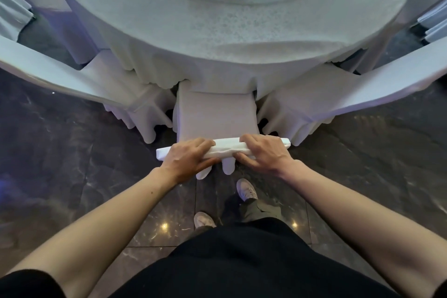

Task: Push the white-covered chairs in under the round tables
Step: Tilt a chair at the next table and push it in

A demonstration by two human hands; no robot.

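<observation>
The left hand (188, 157) curled over the backrest top of the white fabric-covered chair (215, 113), whose seat front sat under the round white-clothed table (217, 31); the right hand (263, 155) gripped it likewise. Seemingly mid-push, the next move called for a straight, even shove forward.

Left hand (191, 156), right hand (262, 152) — both gripping.

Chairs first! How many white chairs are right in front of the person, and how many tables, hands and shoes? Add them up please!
White-covered chairs at the near table edge: 3, the middle chair, left chair and right chair
Round table: 1
Hands: 2, the left hand and right hand
Shoes: 2, the front shoe and back shoe
Total: 8
Scraps of more chairs at both side edges are not counted.
</observation>
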